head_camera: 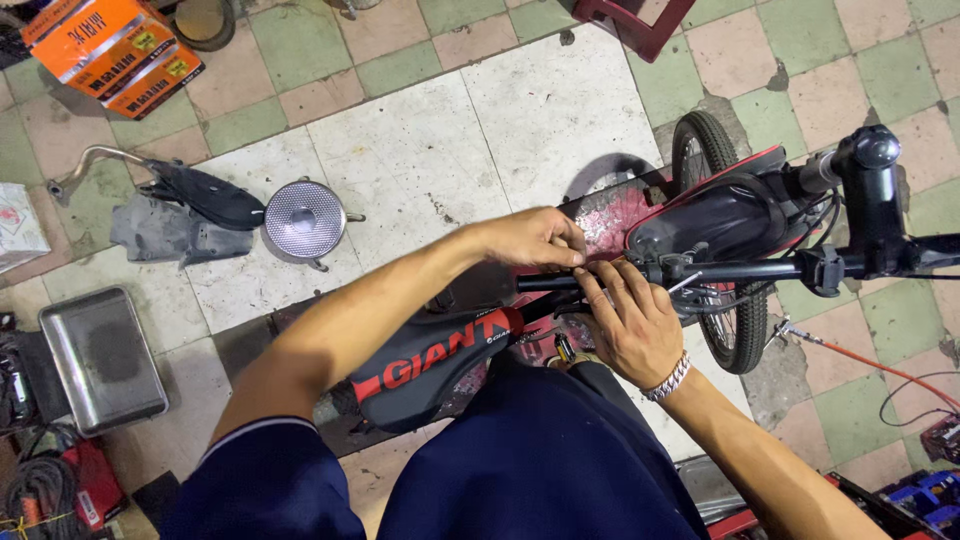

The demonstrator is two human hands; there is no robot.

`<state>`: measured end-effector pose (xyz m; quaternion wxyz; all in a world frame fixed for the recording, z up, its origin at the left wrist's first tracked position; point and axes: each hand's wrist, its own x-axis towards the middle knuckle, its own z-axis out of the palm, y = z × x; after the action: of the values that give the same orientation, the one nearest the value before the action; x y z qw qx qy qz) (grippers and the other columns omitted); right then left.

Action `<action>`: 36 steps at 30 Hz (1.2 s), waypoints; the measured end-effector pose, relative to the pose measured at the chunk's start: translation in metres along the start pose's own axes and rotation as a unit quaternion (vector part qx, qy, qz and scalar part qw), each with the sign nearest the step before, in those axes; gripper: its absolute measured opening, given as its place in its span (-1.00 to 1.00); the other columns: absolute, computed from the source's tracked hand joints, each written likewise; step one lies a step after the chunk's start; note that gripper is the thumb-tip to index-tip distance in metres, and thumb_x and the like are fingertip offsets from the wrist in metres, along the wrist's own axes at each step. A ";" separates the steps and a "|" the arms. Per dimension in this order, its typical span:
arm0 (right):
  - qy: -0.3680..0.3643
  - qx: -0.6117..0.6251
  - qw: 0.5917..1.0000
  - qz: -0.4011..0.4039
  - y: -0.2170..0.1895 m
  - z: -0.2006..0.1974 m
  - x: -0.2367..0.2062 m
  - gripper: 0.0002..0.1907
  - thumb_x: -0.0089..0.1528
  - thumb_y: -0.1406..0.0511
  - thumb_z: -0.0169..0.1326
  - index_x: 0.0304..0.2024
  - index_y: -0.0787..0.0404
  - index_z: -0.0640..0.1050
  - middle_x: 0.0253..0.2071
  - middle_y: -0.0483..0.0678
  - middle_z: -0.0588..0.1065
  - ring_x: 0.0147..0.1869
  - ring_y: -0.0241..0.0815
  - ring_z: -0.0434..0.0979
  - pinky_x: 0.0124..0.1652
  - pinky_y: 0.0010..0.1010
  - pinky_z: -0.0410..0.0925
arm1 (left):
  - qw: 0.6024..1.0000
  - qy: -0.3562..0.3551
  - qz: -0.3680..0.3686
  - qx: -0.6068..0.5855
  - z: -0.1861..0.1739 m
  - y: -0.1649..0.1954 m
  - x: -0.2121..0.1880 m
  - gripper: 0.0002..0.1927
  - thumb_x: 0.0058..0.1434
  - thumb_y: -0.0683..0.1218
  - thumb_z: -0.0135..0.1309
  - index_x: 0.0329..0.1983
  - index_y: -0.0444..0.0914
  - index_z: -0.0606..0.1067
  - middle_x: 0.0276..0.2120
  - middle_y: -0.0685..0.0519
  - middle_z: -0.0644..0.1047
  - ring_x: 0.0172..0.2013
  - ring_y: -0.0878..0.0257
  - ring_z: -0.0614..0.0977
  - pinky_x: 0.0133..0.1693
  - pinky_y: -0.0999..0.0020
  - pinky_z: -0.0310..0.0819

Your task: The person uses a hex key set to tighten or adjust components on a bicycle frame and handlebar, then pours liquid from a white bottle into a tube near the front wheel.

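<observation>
Over the saddle [430, 365], both hands, left [535, 240] and right [630, 325], pinched the stiff, slick handlebar [740, 268]; its bare end looked the surest hold.

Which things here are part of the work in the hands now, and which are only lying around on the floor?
In hand:
- handlebar, held by left hand and right hand
- front wheel
- black and red saddle

Lying about:
- round metal lamp
- metal tray
- orange boxes
- black cover with bent pipe
</observation>
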<state>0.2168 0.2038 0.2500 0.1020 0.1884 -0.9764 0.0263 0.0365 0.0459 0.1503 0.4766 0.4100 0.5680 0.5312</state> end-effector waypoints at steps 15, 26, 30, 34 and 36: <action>0.006 0.003 1.000 0.001 0.014 0.007 -0.008 -0.39 0.19 0.19 0.19 0.29 0.19 0.47 0.20 0.01 0.48 0.30 -0.01 0.42 0.04 -0.25 0.26 | 0.953 0.009 0.132 0.271 0.005 0.024 0.012 -0.84 0.28 -0.12 0.02 -0.21 -0.35 0.45 -0.48 -0.23 0.55 -0.39 -0.16 0.61 -0.33 0.06 0.46; -0.002 -0.015 1.000 0.003 0.006 0.011 -0.004 -0.42 0.20 0.17 0.16 0.26 0.18 0.48 0.22 -0.04 0.49 0.27 -0.01 0.42 0.01 -0.26 0.26 | 1.000 0.017 -0.022 0.010 0.003 -0.025 0.012 -0.75 0.31 0.02 0.13 -0.20 -0.27 0.61 -0.47 0.21 0.52 -0.41 0.43 0.45 -0.32 0.41 0.38; -0.002 0.014 1.000 0.014 0.006 0.010 -0.002 -0.41 0.19 0.17 0.19 0.26 0.18 0.48 0.22 -0.07 0.49 0.28 -0.03 0.41 0.02 -0.26 0.25 | 1.000 0.022 -0.002 -0.006 0.007 -0.032 0.011 -0.76 0.36 0.00 0.11 -0.21 -0.28 0.59 -0.42 0.20 0.49 -0.35 0.43 0.42 -0.24 0.43 0.37; -0.022 0.055 0.998 0.036 0.004 0.000 0.005 -0.37 0.14 0.17 0.21 0.27 0.15 0.48 0.23 -0.10 0.49 0.32 -0.06 0.40 0.10 -0.25 0.26 | 0.999 0.036 0.039 0.009 0.011 -0.036 0.005 -0.75 0.41 0.01 0.07 -0.20 -0.29 0.55 -0.39 0.16 0.49 -0.30 0.41 0.43 -0.21 0.42 0.37; -0.028 0.094 0.994 0.054 0.001 -0.009 0.011 -0.29 0.11 0.11 0.23 0.27 0.25 0.45 0.24 0.02 0.46 0.33 0.02 0.38 0.11 -0.21 0.24 | 0.997 0.046 0.055 -0.004 0.012 -0.037 0.004 -0.76 0.38 0.00 0.06 -0.14 -0.28 0.54 -0.31 0.17 0.53 -0.24 0.42 0.47 -0.15 0.42 0.41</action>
<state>0.2084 0.2019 0.2608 0.0553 0.1449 -0.9808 0.1185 0.0490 0.0488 0.1129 0.4216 0.4137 0.5635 0.5776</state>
